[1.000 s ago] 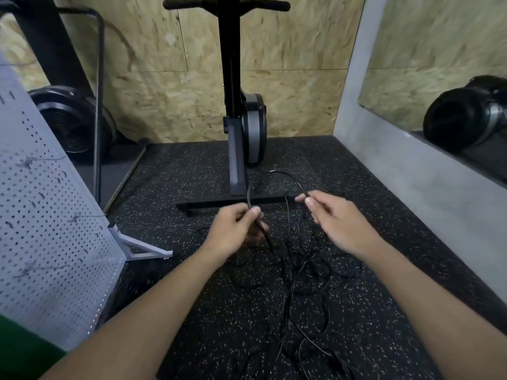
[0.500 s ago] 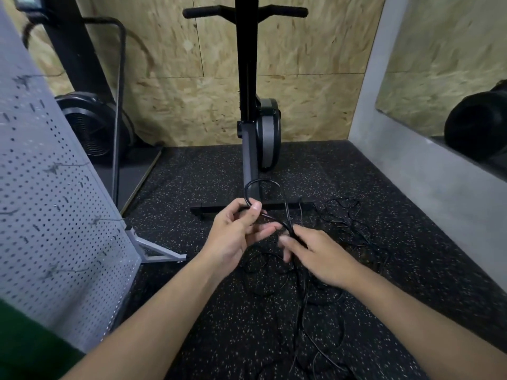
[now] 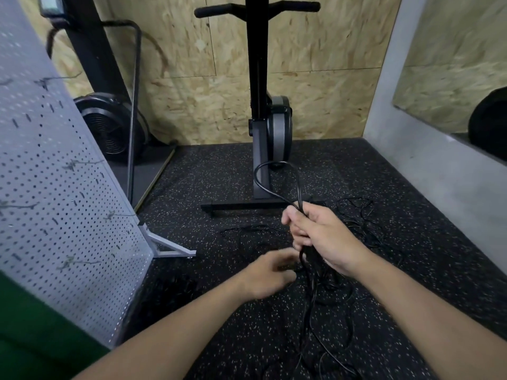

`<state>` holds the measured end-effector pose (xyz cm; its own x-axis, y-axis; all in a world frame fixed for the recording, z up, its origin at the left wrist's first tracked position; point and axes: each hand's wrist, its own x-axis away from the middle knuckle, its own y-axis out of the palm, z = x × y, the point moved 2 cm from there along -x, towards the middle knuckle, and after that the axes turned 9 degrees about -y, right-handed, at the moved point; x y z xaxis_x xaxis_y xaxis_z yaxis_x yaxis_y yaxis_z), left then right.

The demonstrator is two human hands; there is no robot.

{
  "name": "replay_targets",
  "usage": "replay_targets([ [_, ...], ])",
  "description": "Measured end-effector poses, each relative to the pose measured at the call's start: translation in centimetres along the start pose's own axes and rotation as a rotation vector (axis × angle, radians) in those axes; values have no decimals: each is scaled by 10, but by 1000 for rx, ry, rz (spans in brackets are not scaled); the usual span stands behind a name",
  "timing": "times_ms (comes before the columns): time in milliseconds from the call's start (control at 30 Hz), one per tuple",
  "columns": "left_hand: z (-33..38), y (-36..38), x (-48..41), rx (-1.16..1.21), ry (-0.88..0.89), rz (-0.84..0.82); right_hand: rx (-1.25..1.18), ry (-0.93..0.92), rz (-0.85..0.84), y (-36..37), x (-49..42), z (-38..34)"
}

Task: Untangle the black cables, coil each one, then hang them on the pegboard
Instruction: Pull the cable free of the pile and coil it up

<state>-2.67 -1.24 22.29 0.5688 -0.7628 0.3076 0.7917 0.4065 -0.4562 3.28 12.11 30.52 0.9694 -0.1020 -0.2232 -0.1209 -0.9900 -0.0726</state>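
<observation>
Two hands meet over the tangle. The right hand (image 3: 319, 237) is curled in a fist round a cable (image 3: 255, 178), whose glossy loop arcs up out of it. The left hand (image 3: 270, 275) sits just below, too motion-blurred to tell whether it pinches anything. Thin black cables (image 3: 312, 297) sprawl on the speckled rubber floor (image 3: 205, 187), hard to trace against it. The perforated white pegboard (image 3: 55, 201) stands at left, cut off by the frame.

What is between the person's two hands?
In the head view, a bunch of black cables hangs from the gripping right hand, right beside the blurred left hand. Whether it touches them is unclear.
</observation>
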Motion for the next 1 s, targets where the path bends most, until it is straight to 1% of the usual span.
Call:
replay_targets([
  [67,-8,12,-4,-212,93,28,-79,10,52,0,6,-10],
  [100,-11,14,-5,-279,127,45,-95,3,82,-2,9,-15],
  [167,-13,14,-6,-301,103,79,-43,-34,145,-12,15,-22],
  [200,-10,11,-5,-288,73,97,28,-46,187,-22,17,-23],
  [267,-3,2,-4,-296,45,132,217,-25,329,-49,21,-19],
  [333,9,-8,1,-256,71,184,443,32,455,-81,28,-11],
  [367,18,-11,5,-233,111,229,554,62,475,-92,31,-6],
  [400,28,-14,10,-222,162,288,647,83,452,-97,34,-3],
  [467,44,-18,17,-241,264,415,772,108,305,-91,38,2],
  [533,56,-24,23,-232,331,516,813,126,160,-73,39,-3],
  [567,59,-27,25,-201,360,555,812,141,114,-65,40,-6],
  [633,63,-34,27,-128,409,599,797,186,44,-52,41,-12],
  [700,66,-37,25,-111,446,633,799,218,-92,-38,43,-15],
  [767,65,-40,21,-108,428,631,798,217,-258,-26,45,-10],
  [800,62,-42,19,-100,402,619,814,207,-307,-24,45,-7],
  [833,59,-44,16,-90,370,610,833,193,-319,-24,43,-5],
  [900,50,-49,13,-80,308,591,837,153,-289,-29,40,-1],
  [1000,41,-50,12,-79,279,539,817,45,-228,-30,38,0],
])
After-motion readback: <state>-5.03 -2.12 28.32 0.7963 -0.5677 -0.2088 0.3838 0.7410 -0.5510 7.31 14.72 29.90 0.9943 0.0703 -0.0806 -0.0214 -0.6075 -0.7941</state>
